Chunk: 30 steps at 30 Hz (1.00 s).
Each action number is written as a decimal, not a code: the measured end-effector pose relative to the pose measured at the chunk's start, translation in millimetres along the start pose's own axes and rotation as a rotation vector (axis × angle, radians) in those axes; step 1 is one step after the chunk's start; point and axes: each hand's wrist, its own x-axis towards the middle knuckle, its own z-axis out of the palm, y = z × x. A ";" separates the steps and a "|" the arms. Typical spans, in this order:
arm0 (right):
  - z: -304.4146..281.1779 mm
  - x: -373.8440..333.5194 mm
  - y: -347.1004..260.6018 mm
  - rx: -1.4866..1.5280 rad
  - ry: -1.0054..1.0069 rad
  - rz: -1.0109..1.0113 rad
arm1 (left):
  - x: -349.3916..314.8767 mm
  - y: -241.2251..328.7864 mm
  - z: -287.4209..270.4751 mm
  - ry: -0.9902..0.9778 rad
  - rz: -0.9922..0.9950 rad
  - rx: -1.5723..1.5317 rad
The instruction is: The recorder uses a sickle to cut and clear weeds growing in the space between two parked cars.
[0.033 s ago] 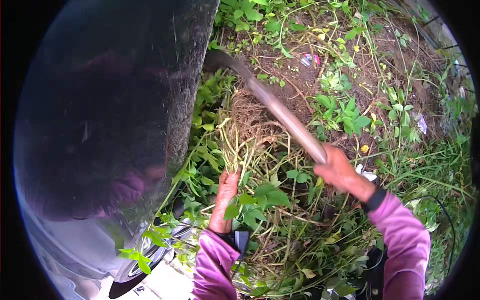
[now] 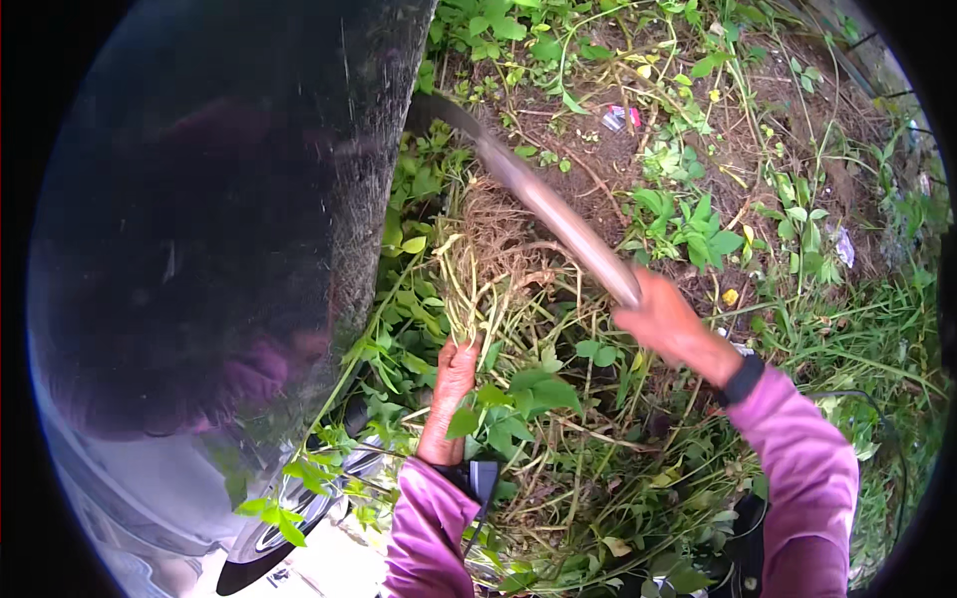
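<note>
My right hand (image 2: 670, 324) is closed around the lower end of a long wooden-handled tool (image 2: 570, 224). Its dark, curved head points to the far left, and the tip is hidden or blurred beside a dark panel. Lower and to the left, my left hand (image 2: 455, 374) grips a bundle of pale green plant stems (image 2: 461, 299). Brown, tangled roots (image 2: 493, 224) spread just beyond those stems, beneath the tool's handle. Leaves partly cover my left wrist.
A large, glossy dark panel (image 2: 219, 219) fills the left side, with a wheel (image 2: 284, 523) below it. Cut-looking stems and leaves (image 2: 588, 468) lie in front of me. Bare soil (image 2: 588, 159) with litter (image 2: 620, 119) is ahead; grass (image 2: 847, 344) grows at right.
My right hand and the tool have shifted slightly left and up. The left hand and its stems stay in place.
</note>
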 end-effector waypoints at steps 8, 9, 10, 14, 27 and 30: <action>-82.8 -126.1 128.1 -0.461 0.150 0.107 | -14.8 -3.4 -19.5 0.035 -0.114 -0.107; -95.6 -165.8 125.4 -0.443 0.169 0.204 | -18.7 17.3 5.4 0.001 -0.095 -0.060; -99.0 -191.3 123.1 -0.374 0.160 0.248 | -18.3 14.4 15.3 -0.021 -0.099 -0.077; -58.9 -135.9 74.5 -0.177 0.067 0.213 | -20.8 14.2 2.5 0.020 -0.060 -0.022; -6.0 -55.4 34.4 -0.144 -0.141 0.302 | -29.2 24.4 8.4 0.121 -0.138 -0.017; -13.0 -34.5 30.5 -0.199 -0.116 0.172 | -20.1 0.9 -0.8 0.155 -0.162 -0.076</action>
